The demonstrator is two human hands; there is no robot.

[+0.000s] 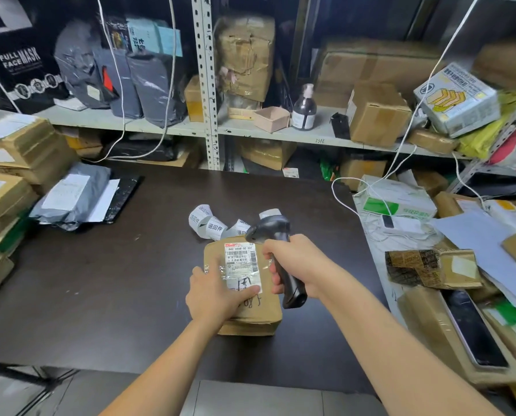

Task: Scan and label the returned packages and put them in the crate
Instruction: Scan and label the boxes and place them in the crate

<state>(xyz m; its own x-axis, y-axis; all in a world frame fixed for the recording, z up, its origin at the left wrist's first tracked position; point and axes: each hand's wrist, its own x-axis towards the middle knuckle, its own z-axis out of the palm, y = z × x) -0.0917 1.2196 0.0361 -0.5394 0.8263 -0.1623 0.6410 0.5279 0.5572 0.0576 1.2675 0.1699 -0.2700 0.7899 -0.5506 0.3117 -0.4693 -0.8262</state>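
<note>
one package (246,298), long axis away from me: my left hand (217,295) grips its left edge, my right hand (295,262) clenches the scanner (273,232) beside the label (242,265)

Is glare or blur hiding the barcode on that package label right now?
Head view: the label on the package is sharp and evenly lit, barcode readable; clear tape over its lower half gives mild glare; the left hand overlaps its bottom edge; the wide-angle lens bows the shelf edge.
</note>
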